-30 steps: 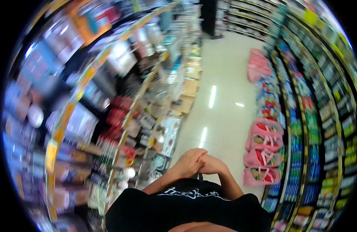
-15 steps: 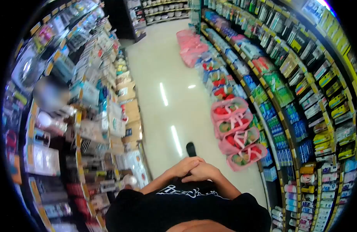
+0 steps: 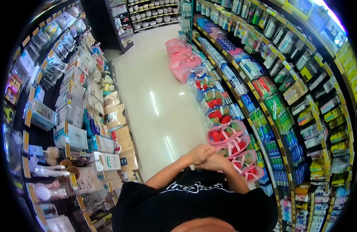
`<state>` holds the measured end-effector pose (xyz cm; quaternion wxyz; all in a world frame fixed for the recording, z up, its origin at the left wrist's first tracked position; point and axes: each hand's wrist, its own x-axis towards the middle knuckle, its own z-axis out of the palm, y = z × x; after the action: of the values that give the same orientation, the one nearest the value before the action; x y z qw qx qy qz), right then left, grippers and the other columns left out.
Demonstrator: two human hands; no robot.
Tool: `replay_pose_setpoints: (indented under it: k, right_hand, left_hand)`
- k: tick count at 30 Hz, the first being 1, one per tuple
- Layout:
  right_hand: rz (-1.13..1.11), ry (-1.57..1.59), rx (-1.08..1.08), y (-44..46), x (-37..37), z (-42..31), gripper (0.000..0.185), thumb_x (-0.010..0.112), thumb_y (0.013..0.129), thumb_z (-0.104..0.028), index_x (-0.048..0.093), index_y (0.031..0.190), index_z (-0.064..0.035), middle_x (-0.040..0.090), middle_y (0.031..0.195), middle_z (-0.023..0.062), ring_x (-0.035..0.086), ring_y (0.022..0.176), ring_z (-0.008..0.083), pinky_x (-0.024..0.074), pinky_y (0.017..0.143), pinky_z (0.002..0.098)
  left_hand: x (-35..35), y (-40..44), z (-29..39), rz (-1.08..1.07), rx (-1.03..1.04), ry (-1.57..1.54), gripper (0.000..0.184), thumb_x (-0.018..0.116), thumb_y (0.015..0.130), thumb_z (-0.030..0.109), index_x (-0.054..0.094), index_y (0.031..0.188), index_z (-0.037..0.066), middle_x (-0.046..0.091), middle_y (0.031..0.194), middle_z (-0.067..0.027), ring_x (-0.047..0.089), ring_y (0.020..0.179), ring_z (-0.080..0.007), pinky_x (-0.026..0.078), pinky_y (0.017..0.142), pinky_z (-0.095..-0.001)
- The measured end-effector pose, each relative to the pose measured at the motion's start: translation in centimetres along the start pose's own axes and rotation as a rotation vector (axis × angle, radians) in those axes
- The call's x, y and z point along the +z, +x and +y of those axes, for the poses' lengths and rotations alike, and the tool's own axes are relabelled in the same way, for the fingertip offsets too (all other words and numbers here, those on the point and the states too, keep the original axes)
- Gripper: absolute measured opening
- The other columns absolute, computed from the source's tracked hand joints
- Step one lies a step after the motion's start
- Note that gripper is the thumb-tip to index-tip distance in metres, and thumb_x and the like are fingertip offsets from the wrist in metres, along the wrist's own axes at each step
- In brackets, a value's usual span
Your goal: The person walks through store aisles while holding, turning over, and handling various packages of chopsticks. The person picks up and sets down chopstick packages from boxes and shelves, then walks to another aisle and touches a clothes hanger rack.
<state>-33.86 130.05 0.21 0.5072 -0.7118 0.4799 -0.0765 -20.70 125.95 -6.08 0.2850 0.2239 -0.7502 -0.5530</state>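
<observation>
Resting together, the left hand [image 3: 202,153] and right hand [image 3: 214,161] look closed. Pink bags [image 3: 241,150] sit at two o'clock, nearer the right hand

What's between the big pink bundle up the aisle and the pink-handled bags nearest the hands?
In the head view, what look like see-through bags with red things inside fill the stretch between the pink bundle and pink-handled bags.

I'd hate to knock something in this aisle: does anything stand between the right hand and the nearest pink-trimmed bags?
Nothing visible does. In this view the right hand overlaps the edge of the pink-trimmed bags, but the depth between them can't be told. The left hand is clasped with it, on the far side.
</observation>
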Motion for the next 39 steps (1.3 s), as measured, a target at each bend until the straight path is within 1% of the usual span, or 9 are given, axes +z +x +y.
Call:
replay_pose_setpoints:
  k: [5,11,20,24,26,32,35,38,39]
  right_hand:
    - [-0.116,0.047,-0.055,9.1,-3.2,3.1,0.040,0.076,0.077,-0.029,0.065,0.100,0.0016,0.067,0.098,0.0190,0.062,0.094,0.0301,0.0475,0.085,0.0383]
    - [-0.293,0.064,-0.140,24.2,-12.0,3.9,0.035,0.077,0.076,-0.025,0.066,0.097,0.0012,0.067,0.093,0.0175,0.062,0.088,0.0286,0.0487,0.081,0.0377]
    - [-0.488,0.004,-0.407,45.6,-28.8,-6.7,0.025,0.074,0.076,-0.017,0.065,0.091,0.0006,0.065,0.082,0.0122,0.061,0.078,0.0240,0.0489,0.072,0.0364]
    - [-0.584,-0.091,-0.334,54.2,-30.9,-8.5,0.026,0.074,0.076,-0.018,0.065,0.092,-0.0004,0.065,0.082,0.0121,0.061,0.077,0.0247,0.0491,0.071,0.0368]
    - [-0.559,-0.104,-0.463,58.6,-31.5,-9.8,0.027,0.075,0.076,-0.021,0.066,0.092,-0.0009,0.067,0.081,0.0136,0.063,0.078,0.0272,0.0496,0.072,0.0383]
    - [-0.568,-0.163,-0.420,74.1,-33.0,-14.0,0.030,0.075,0.077,-0.026,0.068,0.090,-0.0006,0.068,0.086,0.0158,0.064,0.084,0.0303,0.0495,0.076,0.0392]
    - [-0.560,-0.306,-0.300,81.0,-35.9,-19.0,0.031,0.073,0.079,-0.027,0.066,0.096,-0.0012,0.068,0.090,0.0151,0.063,0.087,0.0291,0.0490,0.081,0.0379]
    - [-0.480,-0.220,-0.325,88.5,-38.6,-21.8,0.035,0.071,0.081,-0.032,0.067,0.097,-0.0012,0.068,0.091,0.0160,0.064,0.087,0.0291,0.0495,0.080,0.0387]
    - [-0.501,-0.238,-0.183,90.3,-39.7,-23.9,0.036,0.070,0.082,-0.034,0.067,0.097,-0.0011,0.068,0.091,0.0164,0.064,0.087,0.0294,0.0495,0.080,0.0388]
  left_hand:
    - [-5.6,2.8,-5.6,0.033,-0.119,-0.001,0.049,0.035,0.099,0.038,0.057,0.080,-0.002,0.056,0.074,-0.0226,0.055,0.070,-0.0354,0.043,0.066,-0.0417]
    - [-18.0,10.7,-9.7,0.201,-0.252,0.012,0.044,0.038,0.097,0.032,0.053,0.075,-0.003,0.057,0.072,-0.0258,0.057,0.071,-0.0430,0.042,0.066,-0.0471]
    - [-40.7,21.6,-10.6,0.483,-0.196,0.252,0.043,0.040,0.094,0.033,0.057,0.079,-0.003,0.058,0.073,-0.0264,0.056,0.069,-0.0461,0.045,0.063,-0.0464]
    - [-47.9,23.0,-13.3,0.624,-0.090,0.235,0.046,0.038,0.094,0.035,0.061,0.083,-0.003,0.061,0.074,-0.0244,0.060,0.070,-0.0428,0.048,0.065,-0.0434]
    - [-52.0,23.2,-14.2,0.668,-0.098,0.204,0.047,0.038,0.094,0.036,0.062,0.086,-0.003,0.062,0.075,-0.0234,0.062,0.071,-0.0407,0.049,0.066,-0.0417]
    - [-67.4,23.7,-17.5,0.675,-0.188,0.087,0.052,0.037,0.091,0.041,0.064,0.089,-0.004,0.065,0.078,-0.0214,0.065,0.074,-0.0344,0.051,0.070,-0.0387]
    - [-76.6,25.5,-20.6,0.550,-0.039,0.016,0.051,0.039,0.090,0.041,0.064,0.091,-0.003,0.065,0.080,-0.0219,0.065,0.075,-0.0342,0.050,0.072,-0.0385]
    - [-85.9,28.0,-23.9,0.427,-0.078,0.036,0.047,0.041,0.088,0.038,0.065,0.094,-0.002,0.065,0.082,-0.0222,0.064,0.077,-0.0356,0.050,0.074,-0.0390]
    - [-88.8,28.7,-24.6,0.388,-0.083,0.050,0.046,0.041,0.088,0.037,0.065,0.094,-0.002,0.065,0.082,-0.0222,0.064,0.078,-0.0361,0.050,0.074,-0.0392]
